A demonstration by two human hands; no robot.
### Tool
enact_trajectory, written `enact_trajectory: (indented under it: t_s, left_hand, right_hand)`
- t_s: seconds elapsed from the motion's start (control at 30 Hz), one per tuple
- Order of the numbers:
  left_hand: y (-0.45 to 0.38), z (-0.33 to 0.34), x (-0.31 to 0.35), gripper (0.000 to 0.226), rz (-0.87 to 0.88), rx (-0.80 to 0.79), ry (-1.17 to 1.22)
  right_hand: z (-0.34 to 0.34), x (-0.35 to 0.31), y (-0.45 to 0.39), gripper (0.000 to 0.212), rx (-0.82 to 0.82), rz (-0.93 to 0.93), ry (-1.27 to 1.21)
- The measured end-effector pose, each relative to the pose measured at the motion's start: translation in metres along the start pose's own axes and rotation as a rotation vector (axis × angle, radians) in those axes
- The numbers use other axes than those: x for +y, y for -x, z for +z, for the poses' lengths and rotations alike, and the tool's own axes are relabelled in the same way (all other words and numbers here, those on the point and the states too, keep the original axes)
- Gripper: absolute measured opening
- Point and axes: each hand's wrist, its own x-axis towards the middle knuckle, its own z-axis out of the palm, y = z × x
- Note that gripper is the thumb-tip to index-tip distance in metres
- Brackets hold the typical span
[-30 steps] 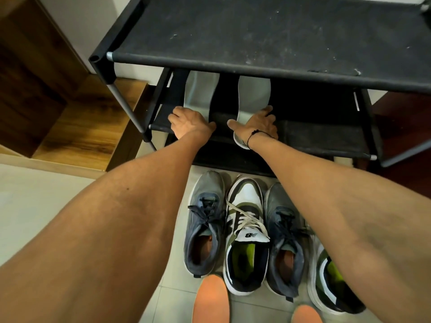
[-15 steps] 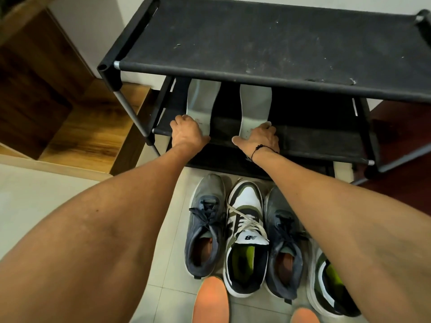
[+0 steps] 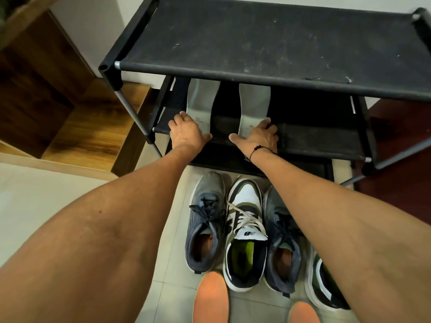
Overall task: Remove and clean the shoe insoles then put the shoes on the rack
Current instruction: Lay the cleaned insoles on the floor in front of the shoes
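Two light grey insoles lie lengthwise on the middle shelf (image 3: 314, 141) of a black shoe rack (image 3: 256, 43). My left hand (image 3: 186, 132) holds the heel end of the left insole (image 3: 201, 101) with bent fingers and its thumb pointing right. My right hand (image 3: 257, 136) rests palm down on the heel of the right insole (image 3: 253, 103), fingers spread. On the tiled floor below stand two grey shoes (image 3: 205, 220) (image 3: 282, 241) and two white-and-green shoes (image 3: 245, 229) (image 3: 324, 283). My arms hide part of the rightmost shoe.
Two orange insoles (image 3: 211, 297) (image 3: 303, 313) lie on the tiles at the bottom edge. A wooden step (image 3: 93, 127) and a dark wooden panel stand left of the rack. The rack's dusty top shelf overhangs the front halves of the grey insoles.
Both hands have stayed on the insoles' heels at the shelf's front edge. The right insole's heel no longer overhangs that edge.
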Motion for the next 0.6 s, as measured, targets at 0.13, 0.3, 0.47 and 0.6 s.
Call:
enact_trajectory:
  t_s: [0.13,0.3,0.47,0.6]
  left_hand:
    - [0.043,-0.001,-0.003,0.086,0.03,0.056,0.127]
    - [0.155,0.021,-0.019,0.077,0.008,-0.025,0.315]
    - [0.297,0.042,-0.034,0.071,-0.143,-0.229,0.322]
    - [0.398,0.056,-0.047,0.068,-0.265,-0.4,0.294]
  right_hand:
    - [-0.001,0.019,0.038,0.098,0.065,-0.013,-0.028]
    - [-0.003,0.071,0.126,0.086,-0.032,-0.004,0.088]
    - [-0.007,0.133,0.239,0.08,-0.148,0.15,0.114]
    - [0.003,0.191,0.321,0.071,-0.235,0.398,0.057]
